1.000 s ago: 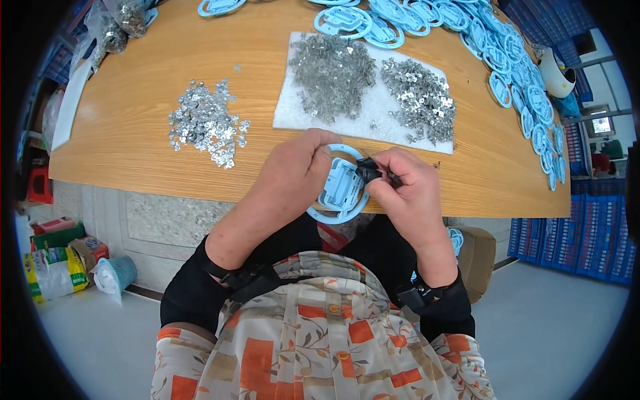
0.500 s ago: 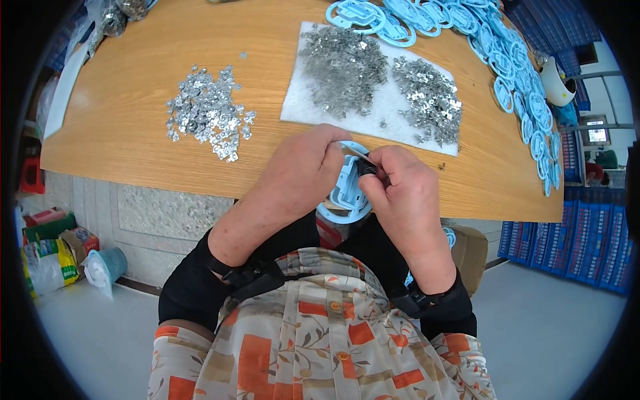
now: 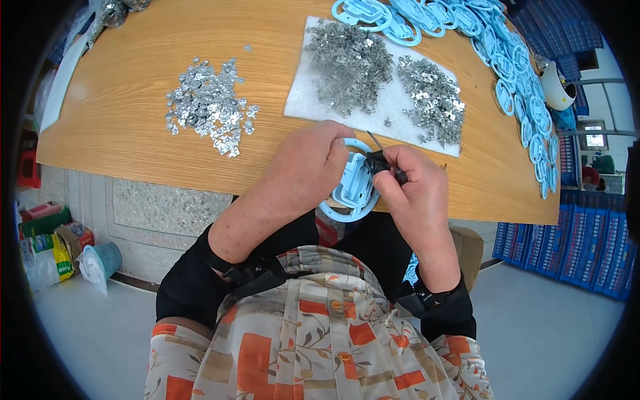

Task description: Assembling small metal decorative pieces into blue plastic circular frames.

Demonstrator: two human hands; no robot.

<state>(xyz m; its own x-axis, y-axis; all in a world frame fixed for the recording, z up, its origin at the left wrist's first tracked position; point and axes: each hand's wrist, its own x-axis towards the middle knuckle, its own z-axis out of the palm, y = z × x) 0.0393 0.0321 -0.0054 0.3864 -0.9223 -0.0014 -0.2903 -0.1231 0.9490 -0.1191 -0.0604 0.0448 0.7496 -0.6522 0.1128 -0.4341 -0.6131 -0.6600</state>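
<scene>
Gripping a light-blue plastic ring part [image 3: 352, 190], the left hand [image 3: 310, 167] steadies it while the right hand [image 3: 417, 190] pinches a small dark tool [image 3: 381, 159] against it. Judging by the heaped metal clips [image 3: 350, 60] and the row of blue parts [image 3: 527, 100] along the counter [image 3: 120, 80], much seems left.

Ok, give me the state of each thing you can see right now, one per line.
Left hand: gripping the light blue round plastic part, held at the table edge.
Right hand: pinching a thin dark tool, tip against the part.
Loose silver metal pieces: scattered heap on the wooden table.
White mat: flat, carrying two metal heaps.
Blue plastic parts: piled along the far right.
</scene>
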